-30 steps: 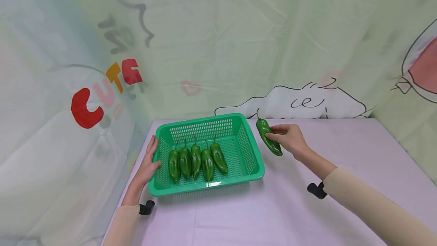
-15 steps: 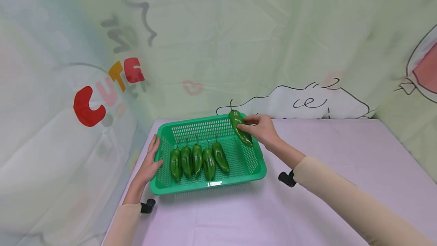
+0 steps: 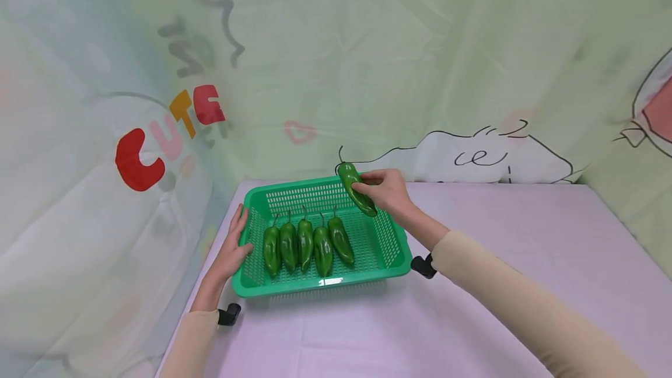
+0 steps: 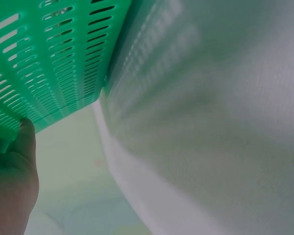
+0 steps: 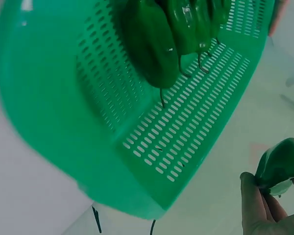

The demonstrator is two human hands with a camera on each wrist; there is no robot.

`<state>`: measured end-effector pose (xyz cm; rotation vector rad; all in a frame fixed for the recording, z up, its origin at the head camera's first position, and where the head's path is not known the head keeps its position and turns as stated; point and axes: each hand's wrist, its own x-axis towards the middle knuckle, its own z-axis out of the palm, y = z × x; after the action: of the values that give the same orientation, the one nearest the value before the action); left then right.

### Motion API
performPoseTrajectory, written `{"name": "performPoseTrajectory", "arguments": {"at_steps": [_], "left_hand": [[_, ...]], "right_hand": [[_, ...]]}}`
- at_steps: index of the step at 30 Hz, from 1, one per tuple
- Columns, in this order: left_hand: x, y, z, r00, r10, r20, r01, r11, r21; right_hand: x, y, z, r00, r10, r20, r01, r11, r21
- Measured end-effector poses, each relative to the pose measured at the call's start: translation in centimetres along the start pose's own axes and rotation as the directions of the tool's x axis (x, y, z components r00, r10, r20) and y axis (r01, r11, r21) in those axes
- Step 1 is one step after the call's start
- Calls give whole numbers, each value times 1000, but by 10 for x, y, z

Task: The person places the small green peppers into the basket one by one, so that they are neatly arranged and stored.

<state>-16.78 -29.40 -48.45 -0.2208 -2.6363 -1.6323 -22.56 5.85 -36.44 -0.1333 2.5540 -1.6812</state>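
In the head view my right hand [image 3: 385, 191] pinches a green chili pepper [image 3: 353, 185] between thumb and fingers. The pepper hangs tilted over the back right part of a green plastic basket [image 3: 325, 286], stem end up. Low in the right wrist view the same pepper [image 5: 279, 166] shows partly, between thumb and fingertips. Several green peppers [image 3: 305, 244] lie side by side inside the basket, stems toward the back. My left hand [image 3: 231, 249] touches the basket's left side with its fingers extended. The left wrist view shows one digit [image 4: 25, 137] against the perforated wall.
The basket stands on a pale lilac tablecloth [image 3: 499, 238]. A printed fabric backdrop [image 3: 336, 63] rises behind the table and along the left side. The basket's right part, beside the peppers, has bare floor [image 3: 367, 244].
My right hand has carried the pepper leftward and slightly up, from right of the basket to above its back right part. The left hand stays at the basket's left side.
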Motion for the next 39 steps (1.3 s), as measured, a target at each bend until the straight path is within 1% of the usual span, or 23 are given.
{"name": "performPoseTrajectory", "arguments": {"at_steps": [6, 9, 12, 13, 16, 19, 20, 22, 24, 29, 31, 33, 36, 39], "left_hand": [[1, 0, -1, 1000, -10, 6, 10, 1000, -7], [2, 1, -1, 1000, -10, 8, 10, 1000, -6], [0, 0, 1, 1000, 2, 7, -2, 1000, -7], [-2, 6, 1, 1000, 0, 10, 0, 1000, -14], [-3, 6, 2, 1000, 7, 8, -7, 1000, -19], [-5, 18, 1, 1000, 2, 16, -1, 999, -34], [-5, 16, 1, 1000, 6, 15, -5, 999, -35], [-7, 25, -1, 1000, 4, 20, -3, 999, -49], [-8, 26, -1, 1000, 1, 18, 0, 998, -56], [-4, 8, 0, 1000, -1, 9, 1, 1000, -23], [-3, 4, 0, 1000, 3, 9, -3, 1000, -26], [-3, 2, 0, 1000, 7, 8, -7, 999, -36], [-3, 1, 0, 1000, 8, 11, -7, 999, -44], [-2, 0, 0, 1000, 4, 11, -4, 999, -47]], "right_hand": [[6, 7, 22, 1000, 8, 15, -8, 998, -60], [8, 14, 34, 999, 48, 13, -47, 996, -75], [9, 20, 43, 996, 85, 7, -83, 990, -112], [8, 22, 45, 995, 98, 7, -96, 987, -130], [5, 26, 48, 994, 107, 9, -104, 978, -178], [3, 33, 47, 994, 112, 4, -109, 970, -216], [2, 37, 47, 994, 109, 1, -106, 968, -228], [3, 47, 48, 995, 99, -12, -99, 962, -253], [3, 57, 49, 997, 76, -26, -80, 959, -273], [1, 75, 54, 999, -22, -33, 11, 955, -295], [-2, 80, 57, 997, -66, -32, 53, 949, -311], [-4, 85, 59, 995, -96, -36, 79, 939, -336], [-5, 91, 63, 992, -116, -45, 91, 924, -371], [-4, 95, 68, 994, -104, -38, 80, 908, -410]]}}
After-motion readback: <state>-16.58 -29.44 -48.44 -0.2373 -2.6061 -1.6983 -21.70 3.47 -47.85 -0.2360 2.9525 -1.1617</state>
